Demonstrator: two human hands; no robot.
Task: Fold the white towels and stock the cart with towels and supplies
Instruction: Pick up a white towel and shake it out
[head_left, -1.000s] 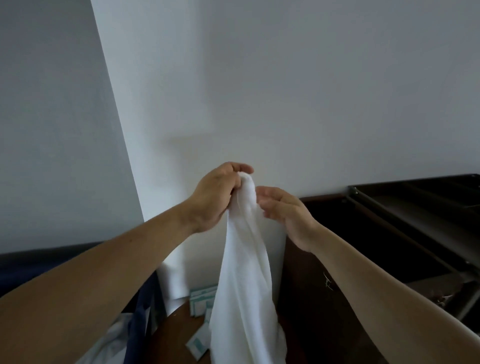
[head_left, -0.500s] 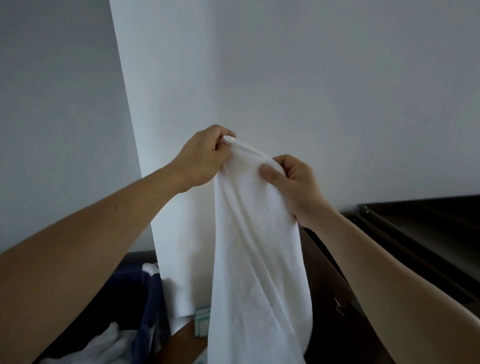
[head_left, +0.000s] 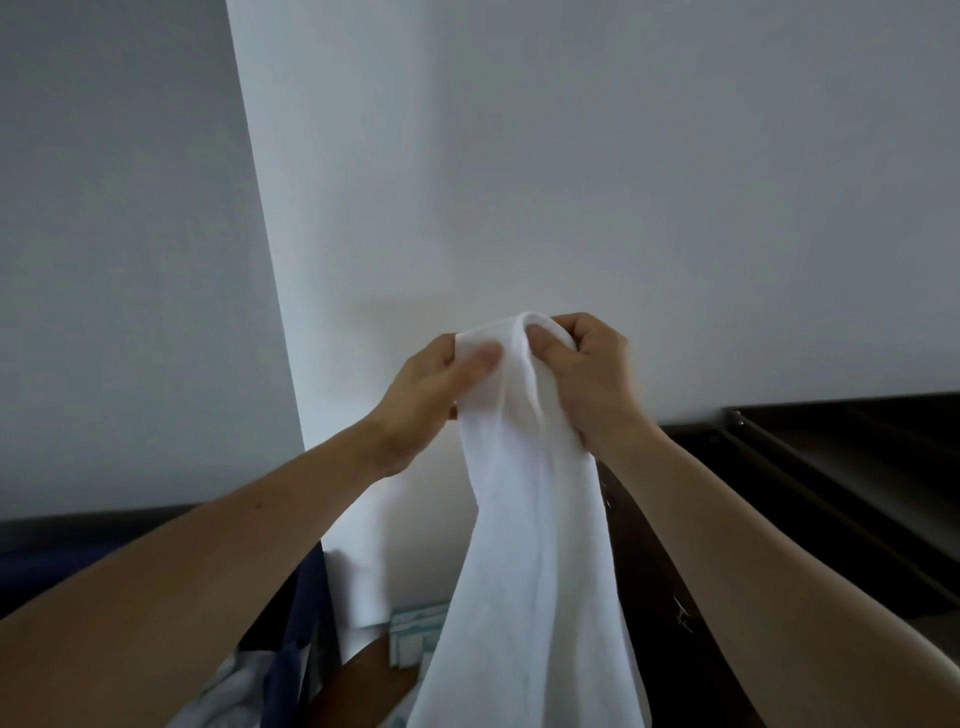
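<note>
Head cam, only view there is. Both hands are up in front of the plain white wall, roughly centre frame, w/ the white terry towel bunched between them. Left hand sits at 9 o'clock of the bunch — thumb pressed flat on the front of the top hem. Its other fingers go behind the cloth so can't say exactly how they lie, but it reads as a pinch on the towel. Right hand is at 3 o'clock, fingers curled tight round the gathered top edge, thumb tucked in at the fold. The hands are just beside each other, only cloth between.

The bit that matters imo: the towel's long axis runs straight 12-to-6, hanging from the hands and out the bottom of frame, so it's all below the grip w/ nothing spread sideways. Not folded at all. Next move prob needs the hands sliding apart toward 9 and 3 along that top hem to open it out.

What looks like the dark brown cart w/ shelf rails is out at 3–4 o'clock, so the right arm's the nearer one for stocking. At 7 o'clock there's a navy cloth bag w/ pale fabric in it. Some teal-and-white packets sit at 6, partly hidden behind the towel.
</note>
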